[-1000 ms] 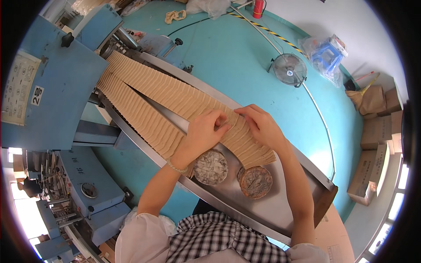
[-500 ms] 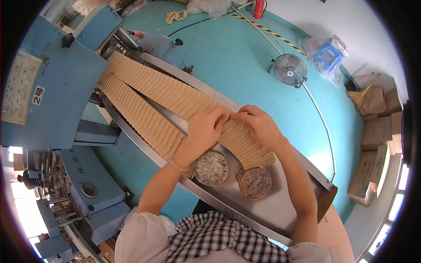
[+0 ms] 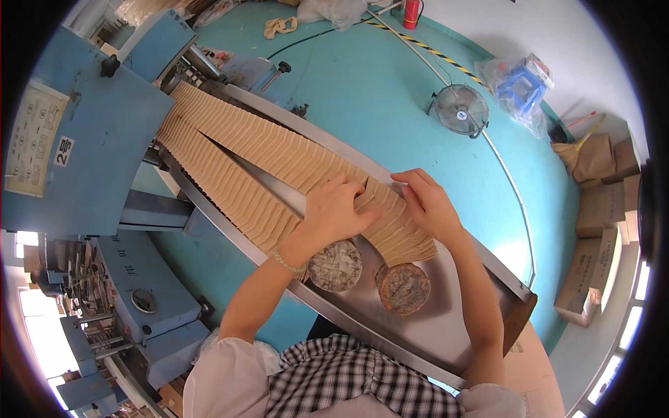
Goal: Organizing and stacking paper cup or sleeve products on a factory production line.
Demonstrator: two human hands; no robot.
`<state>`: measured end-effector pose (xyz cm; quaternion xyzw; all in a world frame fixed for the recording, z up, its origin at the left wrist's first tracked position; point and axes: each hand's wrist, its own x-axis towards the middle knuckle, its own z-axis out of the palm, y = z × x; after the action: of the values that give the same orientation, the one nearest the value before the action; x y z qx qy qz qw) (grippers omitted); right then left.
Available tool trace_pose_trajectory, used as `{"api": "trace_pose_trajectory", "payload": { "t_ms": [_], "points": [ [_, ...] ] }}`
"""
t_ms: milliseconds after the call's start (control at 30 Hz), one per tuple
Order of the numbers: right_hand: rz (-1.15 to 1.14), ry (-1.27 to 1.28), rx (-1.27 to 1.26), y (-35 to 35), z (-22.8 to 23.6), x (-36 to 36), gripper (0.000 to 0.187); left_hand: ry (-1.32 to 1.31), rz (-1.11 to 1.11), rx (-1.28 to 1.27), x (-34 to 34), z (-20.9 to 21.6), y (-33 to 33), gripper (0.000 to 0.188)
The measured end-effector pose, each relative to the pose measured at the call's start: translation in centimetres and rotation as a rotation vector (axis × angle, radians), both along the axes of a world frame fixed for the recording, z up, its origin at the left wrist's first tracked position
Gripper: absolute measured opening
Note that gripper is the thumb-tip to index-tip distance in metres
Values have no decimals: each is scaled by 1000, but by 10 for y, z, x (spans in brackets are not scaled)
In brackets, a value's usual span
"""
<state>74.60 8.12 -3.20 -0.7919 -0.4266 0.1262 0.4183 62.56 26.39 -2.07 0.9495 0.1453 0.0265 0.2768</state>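
Two blue machine bodies stand at the left, a big one (image 3: pixel 90 139) above and a lower one (image 3: pixel 157 292) beneath it. One long metal tray (image 3: pixel 432 334) slants away from the big one. On it lie two rows of tan pleated material, an upper row (image 3: pixel 279 143) and a lower row (image 3: pixel 230 184), close together at the machine and parting toward the person. Two bare hands are at the upper row: the left hand (image 3: pixel 336 212) lies over it, thumb and forefinger apart; the right hand (image 3: pixel 433 207) is at its far edge, thumb and forefinger a little apart. Two round blocks sit nearby, a grey block (image 3: pixel 334 268) and a rust-brown block (image 3: pixel 404 289) just beside the upper row's near end.

The machine hides the rows' far ends, and the left forearm covers part of the lower row. The pleats are too fine to count, and whether the right fingertips touch them cannot be told.

The tray is bare, dull metal under the blocks. Beyond it spreads a turquoise floor (image 3: pixel 390 97), with cardboard boxes (image 3: pixel 589 279) at the right, one fan (image 3: pixel 461 109) and one red cylinder (image 3: pixel 410 14).
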Motion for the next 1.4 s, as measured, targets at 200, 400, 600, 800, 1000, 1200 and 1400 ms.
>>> {"api": "trace_pose_trajectory", "payload": {
  "t_ms": [200, 400, 600, 800, 1000, 1200, 1400],
  "points": [
    [8, -62, 53, -15, -9, -14, 28, 41, 49, -73, 5, -4, 5, 42],
    [63, -139, 17, -21, -13, -20, 31, 141, 45, -132, 9, 1, 6, 37],
    [-3, -133, 94, -24, -12, -22, 38, -18, 47, 58, 5, -12, -11, 31],
    [56, -176, 86, -13, -13, -15, 47, -6, 16, 64, 8, -8, -14, 30],
    [54, -114, -46, -57, 15, -34, 56, -52, 14, 116, -3, -11, -13, 31],
    [82, -252, -325, -99, 25, -62, 80, -4, -24, 78, 0, -6, -13, 30],
    [132, -377, -344, -79, 7, -53, 93, 91, -13, 120, 9, -6, -21, 32]
  ]
}}
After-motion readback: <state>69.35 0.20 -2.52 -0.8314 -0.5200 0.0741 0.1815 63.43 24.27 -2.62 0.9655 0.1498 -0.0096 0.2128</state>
